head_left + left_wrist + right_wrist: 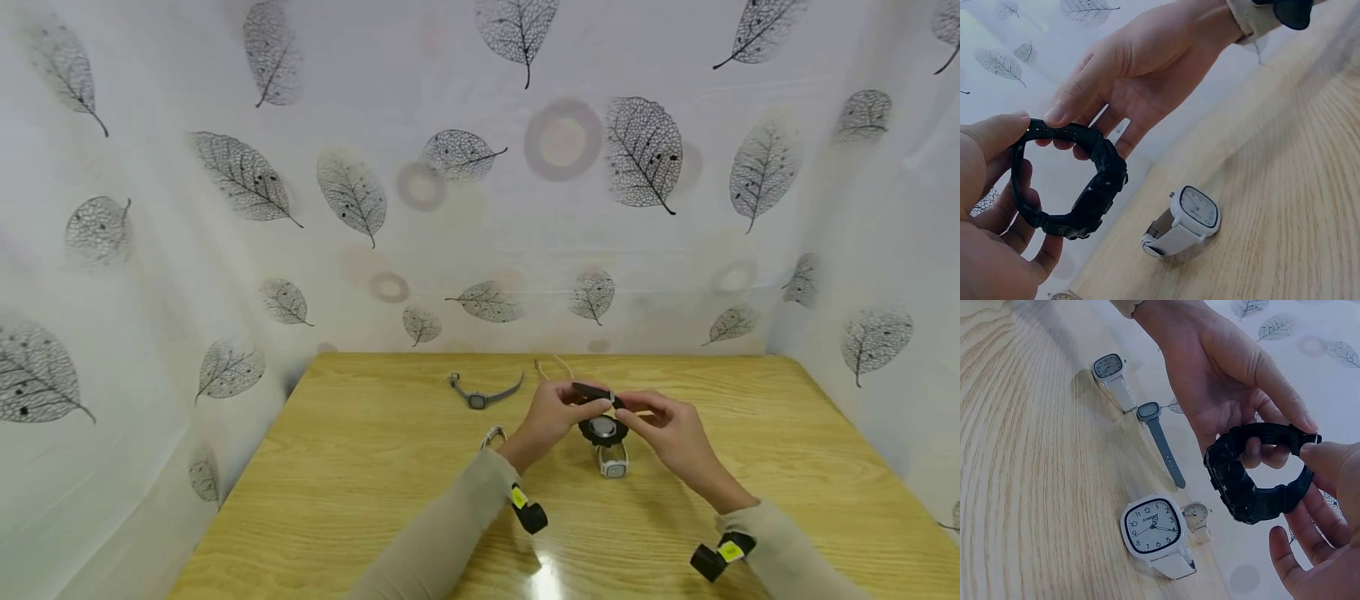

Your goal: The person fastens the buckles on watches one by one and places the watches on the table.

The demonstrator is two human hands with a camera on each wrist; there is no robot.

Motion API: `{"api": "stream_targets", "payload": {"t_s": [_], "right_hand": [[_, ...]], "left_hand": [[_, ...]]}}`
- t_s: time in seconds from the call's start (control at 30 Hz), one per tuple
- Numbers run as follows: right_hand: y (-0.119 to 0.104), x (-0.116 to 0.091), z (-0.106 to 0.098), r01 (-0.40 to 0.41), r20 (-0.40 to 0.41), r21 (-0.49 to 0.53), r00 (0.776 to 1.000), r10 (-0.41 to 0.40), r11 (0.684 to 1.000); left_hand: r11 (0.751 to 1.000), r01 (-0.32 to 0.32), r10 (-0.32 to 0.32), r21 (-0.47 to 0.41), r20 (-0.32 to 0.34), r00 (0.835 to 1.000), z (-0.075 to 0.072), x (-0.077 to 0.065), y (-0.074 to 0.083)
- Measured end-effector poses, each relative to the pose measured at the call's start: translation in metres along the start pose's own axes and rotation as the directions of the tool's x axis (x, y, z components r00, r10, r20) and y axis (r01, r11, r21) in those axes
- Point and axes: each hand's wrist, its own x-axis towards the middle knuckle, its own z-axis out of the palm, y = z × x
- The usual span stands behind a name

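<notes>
1. Now both forearms, in pale sleeves, reach forward over the table, with the left hand on the left of the black watch and the right hand on its right.
2. Both hands are gripping: the left thumb and fingers pinch the strap from one side, the right thumb and fingers from the other.
3. Held up off the wood between the two hands, the black watch hangs with its case lowest. Its strap bends round into a loop whose ends meet at the thumbs; whether it is buckled, I cannot tell.
4. Just below the black watch in the head view, a square white watch rests on the table, apart from it.
5. Left of the black watch lie a grey watch, its strap spread out, and a second white watch beside the left wrist. Behind the black watch, a round pale watch is partly hidden.
6. Light wood grain covers the tabletop, and a bright glare sits nearer the person than the black watch. Beyond it hangs a white curtain printed with dark leaves and faint rings.
</notes>
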Motion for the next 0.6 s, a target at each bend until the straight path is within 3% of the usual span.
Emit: {"api": "stream_targets", "payload": {"t_s": [0.3, 0.6], "right_hand": [[0.007, 0.001, -0.002, -0.030, 0.003, -0.015, 1.000, 0.030, 0.999], [-0.005, 0.025, -0.025, 0.007, 0.073, -0.111, 0.997, 0.001, 0.994]], "left_hand": [[0.998, -0.003, -0.001, -0.057, -0.067, 0.998, 0.005, 0.000, -0.003], [0.996, -0.060, 0.064, 0.068, -0.064, 0.996, 0.004, 0.007, 0.000]]}}
